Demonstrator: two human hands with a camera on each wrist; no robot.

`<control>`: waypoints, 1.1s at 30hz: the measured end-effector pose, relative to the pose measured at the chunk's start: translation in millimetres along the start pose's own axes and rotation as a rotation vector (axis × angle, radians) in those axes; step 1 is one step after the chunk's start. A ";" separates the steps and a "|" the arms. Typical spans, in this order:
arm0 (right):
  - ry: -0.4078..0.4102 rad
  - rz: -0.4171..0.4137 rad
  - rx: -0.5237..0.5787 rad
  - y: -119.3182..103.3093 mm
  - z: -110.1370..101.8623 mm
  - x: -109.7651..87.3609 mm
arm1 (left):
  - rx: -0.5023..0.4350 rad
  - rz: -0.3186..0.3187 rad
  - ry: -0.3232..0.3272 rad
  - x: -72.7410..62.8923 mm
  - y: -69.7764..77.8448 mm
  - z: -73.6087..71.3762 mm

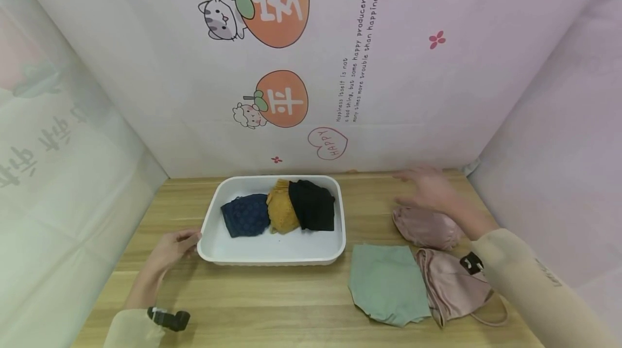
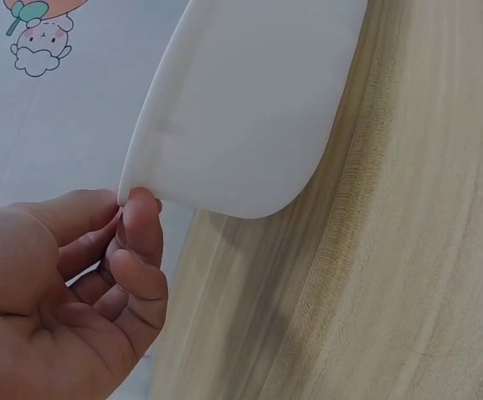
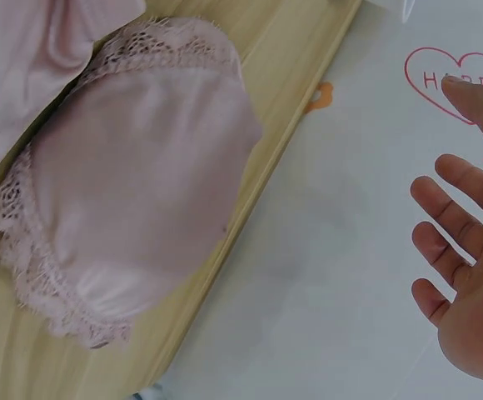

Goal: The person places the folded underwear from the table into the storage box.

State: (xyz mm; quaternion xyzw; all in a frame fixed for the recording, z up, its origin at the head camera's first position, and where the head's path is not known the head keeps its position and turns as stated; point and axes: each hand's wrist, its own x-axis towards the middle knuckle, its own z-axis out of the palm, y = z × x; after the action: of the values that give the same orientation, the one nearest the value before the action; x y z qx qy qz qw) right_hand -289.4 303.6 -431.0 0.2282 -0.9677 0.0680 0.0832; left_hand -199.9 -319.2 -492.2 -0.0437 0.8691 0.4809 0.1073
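Observation:
At the left end of the white plastic tray (image 1: 233,248), my left hand (image 1: 170,251) pinches the rim between thumb and fingers. The left wrist view shows the fingertips (image 2: 144,204) right at the tray's rim. Inside the tray lie folded clothes: a navy piece (image 1: 247,216), a mustard-yellow piece (image 1: 283,210) and a black piece (image 1: 313,206). My right hand (image 1: 427,189) is held over the right side of the table, fingers spread and holding nothing. Nearest to it is a folded pink satin garment with lace edging (image 3: 141,183), partly overlapped by my forearm in the head view.
A folded pale green garment (image 1: 389,283) lies right of the tray. Beside it is a pink satin garment (image 1: 452,283) with a thin strap trailing out. The wooden table (image 1: 272,305) meets a printed cloth wall (image 1: 398,121) at the back, with cloth walls on both sides.

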 end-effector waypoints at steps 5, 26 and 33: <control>0.010 0.001 -0.004 4.6 -3.7 -5.5 | 0.003 0.005 0.006 2.0 -0.6 -0.3; 0.021 0.024 -0.079 26.2 -6.4 -29.1 | -0.010 -0.006 0.015 2.6 -0.8 0.5; 0.065 -0.002 -0.052 36.4 -2.7 -36.6 | 0.007 -0.009 0.012 1.1 0.0 0.1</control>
State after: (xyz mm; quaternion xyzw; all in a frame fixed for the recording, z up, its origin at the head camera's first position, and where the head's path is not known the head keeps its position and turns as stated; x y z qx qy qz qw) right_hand -273.3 352.1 -438.8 0.2246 -0.9656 0.0504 0.1207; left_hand -200.9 -319.0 -492.5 -0.0504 0.8713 0.4769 0.1044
